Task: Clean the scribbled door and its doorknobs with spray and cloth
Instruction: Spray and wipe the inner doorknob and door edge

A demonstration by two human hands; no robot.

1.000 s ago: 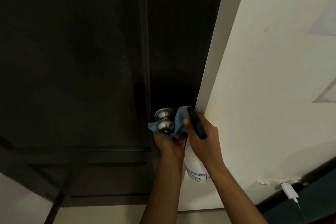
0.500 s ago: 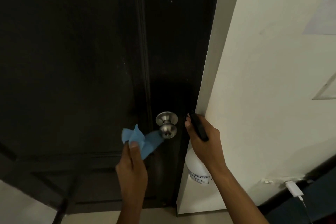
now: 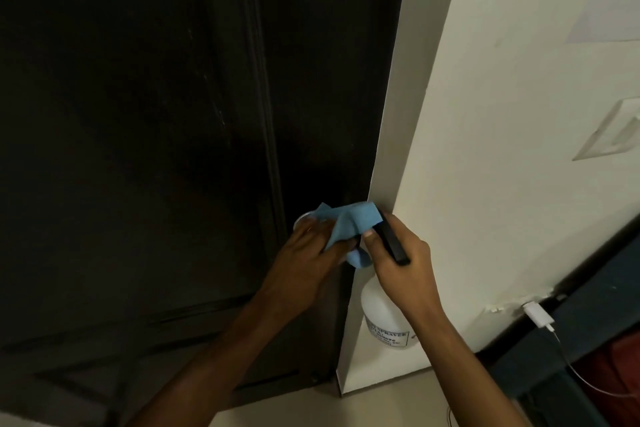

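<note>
Since half a second ago our left hand (image 3: 308,253) has swung back from the left of the doorknob (image 3: 300,219) and now presses the blue cloth (image 3: 346,229) over it, so that only a pale sliver of the knob's rose shows at the cloth's upper left edge. The cloth is bunched, one corner sticking up to the left and a fold hanging below our fingers, and our left hand is clenched around it with the knob underneath. We see the knob sitting close to the right edge of the dark door (image 3: 156,114), just left of the pale door frame (image 3: 394,114). Faint whitish marks speckle the door's panel higher up, near its vertical moulding. Our right hand (image 3: 401,263) is closed around the neck of the spray bottle (image 3: 384,319), thumb laid along its black trigger head (image 3: 391,243), which touches the right side of the cloth. The bottle's white body hangs below our hand in front of the frame, its printed label facing us but too small to read in full. On the cream wall (image 3: 519,149) to the right, low down, a white charger (image 3: 538,317) sits plugged in with its cable trailing down.
</note>
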